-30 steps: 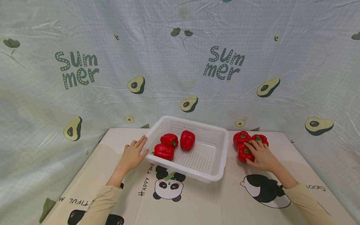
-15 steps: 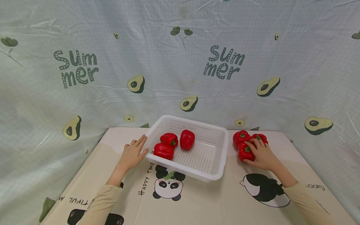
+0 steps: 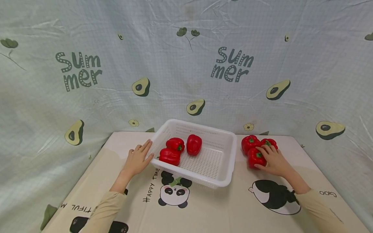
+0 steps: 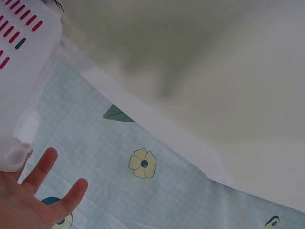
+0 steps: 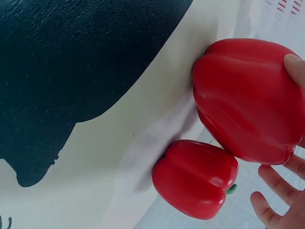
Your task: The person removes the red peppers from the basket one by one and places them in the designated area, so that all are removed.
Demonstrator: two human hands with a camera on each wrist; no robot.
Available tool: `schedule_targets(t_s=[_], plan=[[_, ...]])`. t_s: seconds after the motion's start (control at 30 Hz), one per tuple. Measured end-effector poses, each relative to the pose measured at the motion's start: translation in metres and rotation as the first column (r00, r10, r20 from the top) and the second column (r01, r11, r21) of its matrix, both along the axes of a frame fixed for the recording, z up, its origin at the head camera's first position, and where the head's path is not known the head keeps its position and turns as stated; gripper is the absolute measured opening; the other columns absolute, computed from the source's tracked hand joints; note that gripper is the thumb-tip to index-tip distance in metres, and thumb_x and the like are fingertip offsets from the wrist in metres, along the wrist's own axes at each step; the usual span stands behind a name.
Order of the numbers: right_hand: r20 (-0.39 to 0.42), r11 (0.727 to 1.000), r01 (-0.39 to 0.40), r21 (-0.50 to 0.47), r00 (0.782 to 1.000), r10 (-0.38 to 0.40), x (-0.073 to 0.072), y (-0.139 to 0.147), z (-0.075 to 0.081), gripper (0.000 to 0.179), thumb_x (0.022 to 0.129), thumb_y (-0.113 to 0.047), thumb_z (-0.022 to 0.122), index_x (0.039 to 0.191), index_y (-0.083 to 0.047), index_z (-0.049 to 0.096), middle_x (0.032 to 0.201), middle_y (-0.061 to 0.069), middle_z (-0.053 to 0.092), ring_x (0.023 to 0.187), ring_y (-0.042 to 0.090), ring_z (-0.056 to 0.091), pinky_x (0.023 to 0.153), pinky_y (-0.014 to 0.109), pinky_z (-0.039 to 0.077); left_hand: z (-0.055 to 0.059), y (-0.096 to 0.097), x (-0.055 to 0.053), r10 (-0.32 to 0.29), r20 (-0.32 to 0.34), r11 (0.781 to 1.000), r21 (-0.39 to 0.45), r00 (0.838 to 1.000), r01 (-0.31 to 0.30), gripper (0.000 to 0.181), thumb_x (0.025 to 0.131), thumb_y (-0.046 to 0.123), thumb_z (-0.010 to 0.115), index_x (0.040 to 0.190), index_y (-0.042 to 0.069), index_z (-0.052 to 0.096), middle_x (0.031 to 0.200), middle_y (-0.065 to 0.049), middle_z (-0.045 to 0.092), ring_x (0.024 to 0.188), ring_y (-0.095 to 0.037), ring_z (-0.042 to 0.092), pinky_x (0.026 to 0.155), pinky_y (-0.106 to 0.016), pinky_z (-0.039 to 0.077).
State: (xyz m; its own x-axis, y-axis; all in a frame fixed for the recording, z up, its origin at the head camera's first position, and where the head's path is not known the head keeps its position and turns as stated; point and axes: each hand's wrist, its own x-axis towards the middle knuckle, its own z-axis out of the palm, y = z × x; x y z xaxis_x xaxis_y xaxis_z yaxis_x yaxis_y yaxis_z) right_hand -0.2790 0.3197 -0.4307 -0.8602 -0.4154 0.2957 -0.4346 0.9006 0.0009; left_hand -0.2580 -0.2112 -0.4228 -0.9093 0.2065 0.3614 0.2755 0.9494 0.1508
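My left hand rests at the left rim of a white perforated plastic basket, fingers extended; in the left wrist view its fingers spread beside the basket's corner. Inside the basket, on its left half, lie three red bell peppers. My right hand grips the nearest of three more red bell peppers grouped right of the basket. This bell pepper has the thumb on one side and fingers on the other in the right wrist view. Behind it sit a left bell pepper and a right bell pepper, partly covered by the fingers.
The table wears a cream cover printed with pandas and lettering. Right behind its far edge hangs a pale curtain with avocado and "summer" prints, which also closes off both sides.
The gripped bell pepper has shifted slightly right together with my right hand, widening its offset from the left pepper. My left hand and the basket have stayed put.
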Motion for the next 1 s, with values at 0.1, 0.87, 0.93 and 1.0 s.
schedule_targets(t_s=[0.1, 0.87, 0.93, 1.0], plan=[[0.022, 1.0, 0.0, -0.009, 1.0, 0.0, 0.0013, 0.0007, 0.0006, 0.072, 0.068, -0.038, 0.072, 0.124, -0.003, 0.044, 0.123, 0.022, 0.044, 0.115, 0.042, 0.033, 0.086, 0.065, 0.033, 0.0004, 0.0, 0.0003, -0.001, -0.002, 1.0, -0.001, 1.0, 0.001, 0.055, 0.089, 0.035, 0.042, 0.136, 0.007, 0.037, 0.141, -0.009, 0.038, 0.111, -0.03, 0.044, 0.082, -0.051, 0.036], [0.026, 1.0, -0.006, -0.008, 1.0, 0.006, 0.0012, 0.0022, 0.0004, 0.079, 0.06, -0.035, 0.078, 0.125, -0.005, 0.043, 0.123, 0.022, 0.044, 0.116, 0.042, 0.033, 0.084, 0.064, 0.035, -0.001, 0.0005, 0.0002, -0.005, -0.032, 1.0, 0.002, 0.999, 0.005, 0.054, 0.088, 0.031, 0.045, 0.134, 0.005, 0.039, 0.139, -0.01, 0.04, 0.109, -0.031, 0.045, 0.081, -0.051, 0.036], [0.04, 1.0, -0.005, -0.007, 0.999, 0.006, 0.0015, 0.0026, 0.0011, 0.079, 0.061, -0.035, 0.078, 0.125, -0.006, 0.042, 0.124, 0.022, 0.043, 0.117, 0.043, 0.032, 0.084, 0.064, 0.035, -0.0014, 0.0004, 0.0001, -0.004, -0.031, 1.0, 0.003, 1.0, 0.004, 0.054, 0.088, 0.031, 0.045, 0.135, 0.006, 0.039, 0.139, -0.01, 0.04, 0.109, -0.031, 0.045, 0.081, -0.051, 0.036], [0.047, 1.0, -0.005, -0.011, 0.999, 0.006, 0.0016, 0.0031, 0.0014, 0.079, 0.062, -0.035, 0.077, 0.126, -0.006, 0.042, 0.125, 0.022, 0.043, 0.117, 0.043, 0.031, 0.084, 0.064, 0.034, -0.0015, 0.0005, 0.0002, -0.004, -0.03, 1.0, 0.008, 1.0, 0.004, 0.054, 0.088, 0.031, 0.045, 0.135, 0.006, 0.039, 0.14, -0.01, 0.04, 0.109, -0.031, 0.045, 0.081, -0.051, 0.036]])
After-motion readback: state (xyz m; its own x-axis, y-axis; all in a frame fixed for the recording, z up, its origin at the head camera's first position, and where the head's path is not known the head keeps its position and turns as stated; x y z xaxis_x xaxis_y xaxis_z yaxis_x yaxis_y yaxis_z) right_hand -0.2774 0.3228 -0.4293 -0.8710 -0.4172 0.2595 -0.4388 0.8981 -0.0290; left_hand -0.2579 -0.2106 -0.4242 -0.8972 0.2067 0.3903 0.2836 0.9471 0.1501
